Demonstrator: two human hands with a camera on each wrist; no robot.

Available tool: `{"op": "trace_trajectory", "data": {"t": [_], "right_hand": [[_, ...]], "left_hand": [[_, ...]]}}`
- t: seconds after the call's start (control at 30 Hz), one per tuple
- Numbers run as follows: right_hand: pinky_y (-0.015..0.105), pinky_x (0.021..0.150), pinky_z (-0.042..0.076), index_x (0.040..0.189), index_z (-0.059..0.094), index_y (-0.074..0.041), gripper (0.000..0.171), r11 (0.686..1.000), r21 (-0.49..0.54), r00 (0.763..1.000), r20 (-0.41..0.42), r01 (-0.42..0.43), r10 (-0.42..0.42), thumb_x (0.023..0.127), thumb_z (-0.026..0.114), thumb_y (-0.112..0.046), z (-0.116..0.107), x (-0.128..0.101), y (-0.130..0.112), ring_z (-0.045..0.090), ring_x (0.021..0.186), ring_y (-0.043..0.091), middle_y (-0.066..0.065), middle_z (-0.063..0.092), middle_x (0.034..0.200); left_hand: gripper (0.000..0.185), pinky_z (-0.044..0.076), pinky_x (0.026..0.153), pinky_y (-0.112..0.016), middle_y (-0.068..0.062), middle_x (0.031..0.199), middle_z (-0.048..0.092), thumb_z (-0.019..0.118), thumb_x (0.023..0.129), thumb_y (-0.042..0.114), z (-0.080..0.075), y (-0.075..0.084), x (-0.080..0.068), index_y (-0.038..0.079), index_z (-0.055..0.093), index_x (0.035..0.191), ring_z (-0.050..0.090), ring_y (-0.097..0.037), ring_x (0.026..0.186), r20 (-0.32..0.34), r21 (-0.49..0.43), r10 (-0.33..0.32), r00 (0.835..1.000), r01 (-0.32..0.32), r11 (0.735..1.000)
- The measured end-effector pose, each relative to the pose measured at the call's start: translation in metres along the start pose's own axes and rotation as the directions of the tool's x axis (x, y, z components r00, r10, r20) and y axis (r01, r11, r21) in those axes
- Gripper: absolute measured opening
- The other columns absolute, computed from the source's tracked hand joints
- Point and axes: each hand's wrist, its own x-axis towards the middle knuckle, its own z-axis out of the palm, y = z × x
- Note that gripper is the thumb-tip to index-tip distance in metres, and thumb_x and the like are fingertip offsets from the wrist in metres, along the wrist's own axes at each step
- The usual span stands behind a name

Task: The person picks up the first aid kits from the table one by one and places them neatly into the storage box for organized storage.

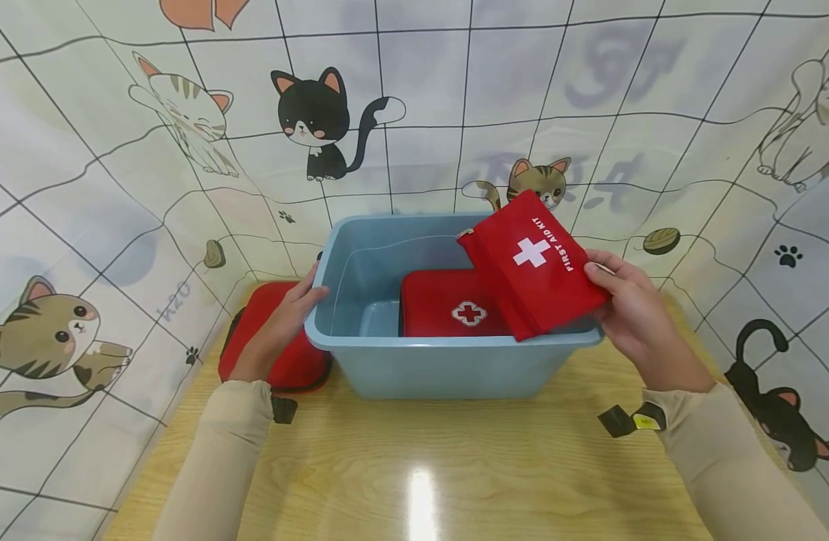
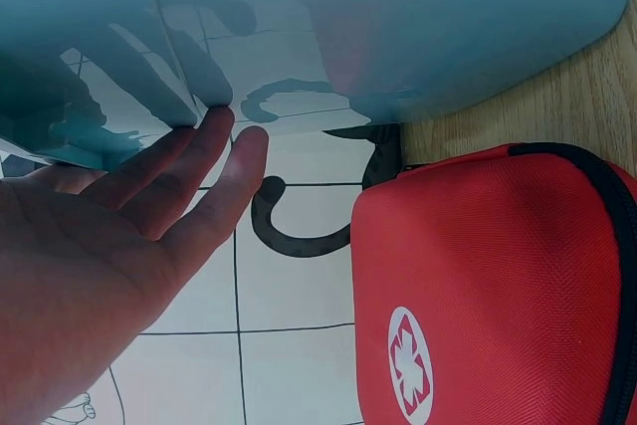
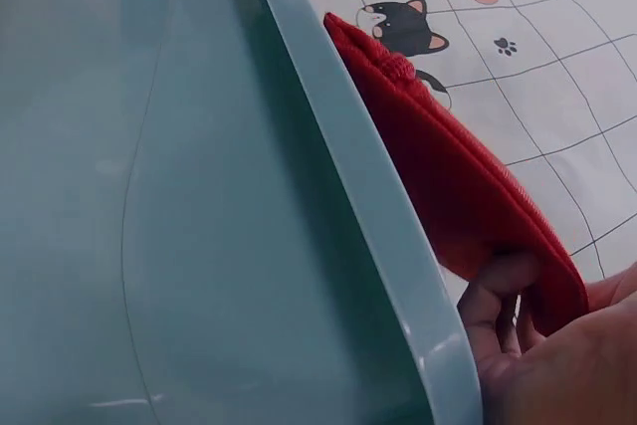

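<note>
- Head view: the right hand (image 1: 633,315) pinches a flat red pouch (image 1: 532,259), white cross and "FIRST AID KIT" on it, tilted over the bin's (image 1: 448,364) right rim. A thin edge hold; the pouch could slip or snag the rim. A red case (image 1: 451,304) lies inside.
- Left wrist view: the left hand (image 2: 129,236), fingers (image 2: 214,136) straight, touches the bin wall, holding nothing; a red bag (image 2: 488,286) lies beside it. The bin may slide if bumped.
- Right wrist view: the pouch (image 3: 448,186) looks soft, woven, sagging outside the rim (image 3: 368,196).
</note>
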Motion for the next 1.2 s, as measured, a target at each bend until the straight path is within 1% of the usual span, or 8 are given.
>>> {"op": "trace_trajectory", "data": {"t": [0.13,0.53,0.63,0.73,0.87,1.0,1.07,1.2], "right_hand": [[0.022,0.083,0.055,0.132,0.045,-0.017,0.039,1.0,0.028,0.999,-0.046,-0.007,0.008,0.097,0.062,-0.022,0.004,0.003,0.002,0.042,0.118,0.016,-0.003,0.043,0.13],[0.023,0.084,0.055,0.129,0.044,-0.017,0.032,1.0,0.012,1.0,-0.016,0.0,0.001,0.1,0.058,-0.019,0.013,0.008,0.01,0.043,0.12,0.017,-0.002,0.042,0.131],[0.022,0.085,0.055,0.129,0.045,-0.017,0.031,1.0,-0.018,1.0,-0.01,0.009,-0.009,0.101,0.057,-0.019,0.015,0.008,0.011,0.043,0.12,0.017,-0.003,0.042,0.131],[0.019,0.091,0.051,0.131,0.047,-0.017,0.032,0.992,-0.101,0.997,-0.006,0.071,-0.072,0.101,0.058,-0.018,0.016,0.006,0.013,0.045,0.121,0.016,-0.002,0.045,0.13],[0.023,0.108,0.04,0.14,0.047,-0.014,0.042,0.958,-0.232,0.984,-0.014,0.171,-0.179,0.1,0.059,-0.018,0.016,0.002,0.014,0.047,0.121,0.013,-0.001,0.049,0.13],[0.039,0.117,0.03,0.15,0.039,-0.018,0.054,0.927,-0.343,0.983,-0.042,0.154,-0.179,0.1,0.059,-0.026,0.013,0.001,0.014,0.042,0.128,0.018,0.006,0.042,0.142],[0.046,0.118,0.027,0.153,0.037,-0.02,0.057,0.909,-0.392,0.982,-0.054,0.144,-0.179,0.101,0.058,-0.029,0.012,0.001,0.014,0.039,0.131,0.021,0.01,0.038,0.148],[0.06,0.115,0.026,0.156,0.032,-0.023,0.062,0.843,-0.512,0.972,-0.061,0.163,-0.225,0.101,0.058,-0.031,0.006,0.002,0.015,0.033,0.143,0.028,0.012,0.031,0.158]], "left_hand": [[0.068,0.033,0.109,-0.064,-0.001,0.166,0.011,0.045,0.106,0.028,0.001,0.0,0.0,0.041,0.004,0.159,0.02,-0.036,0.146,-0.005,0.007,-0.004,1.0,0.004,1.0],[0.068,0.035,0.108,-0.063,-0.002,0.166,0.014,0.046,0.105,0.028,0.0,0.002,0.002,0.041,0.005,0.159,0.023,-0.037,0.145,-0.003,0.014,0.015,1.0,-0.015,1.0],[0.068,0.035,0.108,-0.063,-0.003,0.166,0.014,0.046,0.105,0.028,0.0,0.001,0.002,0.04,0.005,0.159,0.023,-0.037,0.145,-0.005,0.015,0.01,1.0,-0.01,1.0],[0.068,0.035,0.108,-0.063,-0.003,0.166,0.013,0.045,0.105,0.028,0.0,0.0,0.0,0.039,0.005,0.159,0.022,-0.037,0.145,-0.006,0.016,0.002,1.0,-0.002,1.0],[0.068,0.035,0.107,-0.063,-0.002,0.166,0.013,0.045,0.105,0.028,0.001,0.0,-0.002,0.041,0.005,0.159,0.022,-0.037,0.145,-0.005,0.014,-0.004,1.0,0.004,1.0],[0.068,0.035,0.108,-0.063,-0.002,0.166,0.013,0.045,0.105,0.029,0.001,0.001,-0.002,0.043,0.005,0.158,0.022,-0.037,0.145,0.0,0.009,-0.008,1.0,0.008,1.0],[0.068,0.035,0.108,-0.063,-0.002,0.166,0.013,0.045,0.105,0.029,0.001,0.001,-0.002,0.044,0.005,0.158,0.022,-0.036,0.145,0.004,0.007,-0.007,1.0,0.007,1.0],[0.068,0.035,0.108,-0.063,-0.001,0.166,0.012,0.045,0.106,0.028,0.0,0.001,-0.003,0.042,0.005,0.158,0.021,-0.036,0.145,0.008,0.002,0.005,1.0,-0.005,1.0]]}}
